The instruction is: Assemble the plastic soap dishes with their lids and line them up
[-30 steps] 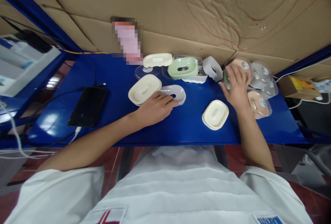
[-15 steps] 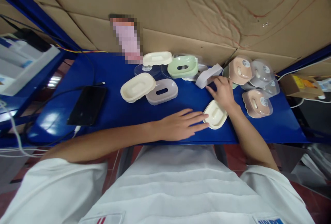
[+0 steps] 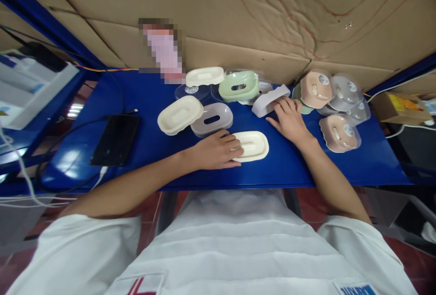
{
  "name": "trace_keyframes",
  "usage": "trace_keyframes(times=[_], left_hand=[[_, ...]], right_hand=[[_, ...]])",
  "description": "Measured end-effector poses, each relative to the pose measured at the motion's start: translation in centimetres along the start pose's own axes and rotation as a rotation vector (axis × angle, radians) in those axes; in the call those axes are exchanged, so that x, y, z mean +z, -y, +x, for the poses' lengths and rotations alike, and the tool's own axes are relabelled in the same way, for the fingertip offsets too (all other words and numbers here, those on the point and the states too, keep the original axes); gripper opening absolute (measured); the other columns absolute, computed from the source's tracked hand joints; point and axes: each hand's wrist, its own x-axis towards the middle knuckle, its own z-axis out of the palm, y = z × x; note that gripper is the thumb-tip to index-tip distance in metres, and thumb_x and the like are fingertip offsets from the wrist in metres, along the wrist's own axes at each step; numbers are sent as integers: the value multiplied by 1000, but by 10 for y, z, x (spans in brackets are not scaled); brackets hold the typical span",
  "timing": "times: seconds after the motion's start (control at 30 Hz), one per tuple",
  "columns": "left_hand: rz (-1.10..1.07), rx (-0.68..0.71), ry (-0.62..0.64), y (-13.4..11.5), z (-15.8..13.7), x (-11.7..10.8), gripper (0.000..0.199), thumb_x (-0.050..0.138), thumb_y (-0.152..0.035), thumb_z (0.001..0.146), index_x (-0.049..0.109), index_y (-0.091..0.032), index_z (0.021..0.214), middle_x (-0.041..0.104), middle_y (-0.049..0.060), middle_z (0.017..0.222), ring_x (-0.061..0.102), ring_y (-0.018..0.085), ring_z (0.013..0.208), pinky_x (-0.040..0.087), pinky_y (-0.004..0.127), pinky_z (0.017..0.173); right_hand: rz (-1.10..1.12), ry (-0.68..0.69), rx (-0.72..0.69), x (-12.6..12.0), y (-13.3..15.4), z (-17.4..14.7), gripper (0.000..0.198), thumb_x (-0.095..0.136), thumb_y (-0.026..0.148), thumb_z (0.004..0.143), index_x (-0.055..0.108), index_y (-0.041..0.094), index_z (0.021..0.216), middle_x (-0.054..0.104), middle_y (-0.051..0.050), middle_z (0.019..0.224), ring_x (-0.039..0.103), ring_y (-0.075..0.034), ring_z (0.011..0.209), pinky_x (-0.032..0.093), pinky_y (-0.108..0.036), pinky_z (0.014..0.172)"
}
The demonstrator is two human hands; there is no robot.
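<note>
My left hand grips the left end of a cream oval soap dish tray, its fingers bent over the rim. That tray lies flat near the table's front edge. A pale lavender soap dish piece stands tilted on its side. My right hand is at its right end, with curled fingers on it; the fingertips are partly hidden. Left of the hands lie a lavender slotted dish and another cream tray. Behind are a green slotted dish and a third cream tray.
On the right stand peach soap dishes with clear lids and grey lidded ones. A black phone-like device with a white cable lies left on the blue table. Cardboard walls the back; an open carton stands far right.
My left hand has closed on the front cream tray, which has moved left and turned lengthwise. The tilted lavender piece has shifted slightly left with my right hand.
</note>
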Motion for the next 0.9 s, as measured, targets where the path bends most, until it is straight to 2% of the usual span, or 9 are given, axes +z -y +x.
trace_keyframes(times=[0.13,0.27,0.43,0.57,0.63,0.77,0.83,0.9], left_hand=[[8,-27,6,7,0,1,19,62,-33,107,71,-18,99,73,7,99,66,22,95,44,37,92],[-25,-64,-25,9,2,5,18,64,-32,106,72,-18,97,73,7,97,67,22,95,45,37,92],[1,-58,-24,10,-1,5,22,62,-33,106,73,-18,95,75,7,95,69,22,93,48,37,90],[52,-51,-26,10,-2,2,26,56,-34,110,72,-18,97,75,5,89,70,19,85,51,35,84],[75,-43,-66,10,-2,1,21,55,-31,111,72,-20,103,77,5,94,72,19,91,53,35,87],[130,-27,-244,10,0,-3,17,57,-23,108,70,-28,117,77,4,116,69,21,116,51,39,105],[136,-18,-232,12,0,-4,18,58,-28,109,69,-29,123,75,6,122,68,22,120,50,41,109],[107,5,-141,15,0,-5,22,61,-38,109,69,-25,124,75,8,124,67,24,120,50,42,109]], right_hand=[[-27,20,-18,-2,7,2,43,39,31,110,60,15,144,65,-21,140,53,-39,136,31,-63,119],[-18,47,-68,-7,13,-1,45,38,28,110,58,22,150,66,-17,137,56,-37,130,31,-62,117],[-25,53,-84,-20,14,-11,46,55,45,106,63,18,142,64,-20,133,54,-41,128,33,-62,115],[53,35,-98,-38,17,-17,49,54,57,106,66,20,136,67,-18,130,58,-40,124,39,-58,110],[109,20,-152,-46,26,-19,50,53,59,107,68,19,132,70,-17,126,62,-37,121,44,-53,105],[185,81,-337,-45,58,-22,46,51,54,110,72,17,126,77,-15,116,69,-32,112,49,-46,96],[205,92,-412,-38,71,-22,46,51,53,111,73,17,129,78,-15,120,69,-32,114,50,-46,98],[212,83,-458,-30,78,-22,48,50,53,111,72,16,134,77,-16,128,69,-32,119,51,-47,101]])
